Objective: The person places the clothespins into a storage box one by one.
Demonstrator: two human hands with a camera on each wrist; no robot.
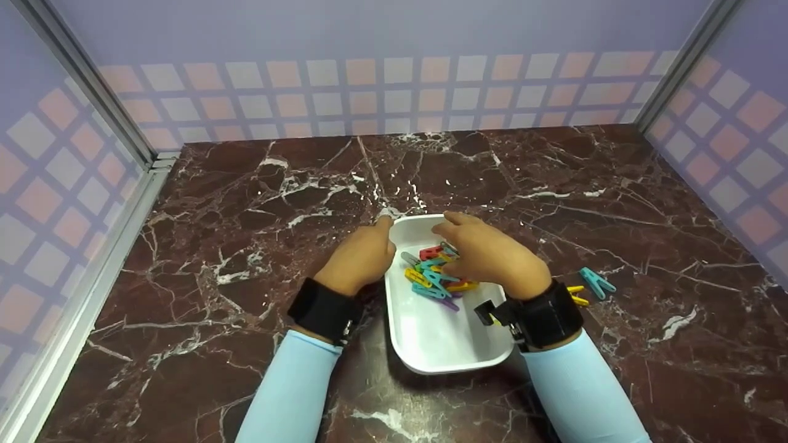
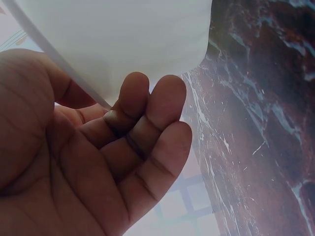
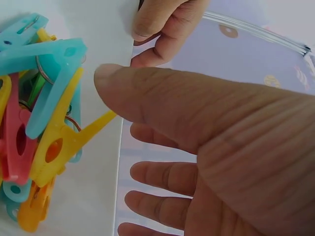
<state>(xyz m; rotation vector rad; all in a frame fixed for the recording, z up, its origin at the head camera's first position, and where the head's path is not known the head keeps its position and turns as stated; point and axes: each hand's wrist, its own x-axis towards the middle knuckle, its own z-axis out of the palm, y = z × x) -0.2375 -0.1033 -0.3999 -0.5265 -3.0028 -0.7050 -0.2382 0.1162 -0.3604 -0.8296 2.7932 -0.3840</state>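
Setting: enclosed recording booth, apparently a lab or data-collection rig rather than a home. Evidence: dark red marble-pattern tabletop (image 1: 258,203) walled on three sides by lavender panels (image 1: 394,37) printed with pink and white squares; metal corner posts (image 1: 92,92) at both far corners.

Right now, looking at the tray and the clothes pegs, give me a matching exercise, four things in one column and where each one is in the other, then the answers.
Things:
1. pile of pegs
2. teal peg
3. left hand
4. right hand

Places:
A. on the marble top, right of the tray
B. at the tray's left rim
C. inside the white tray
D. over the pile, above the tray

Pairs: 1-C, 2-A, 3-B, 4-D
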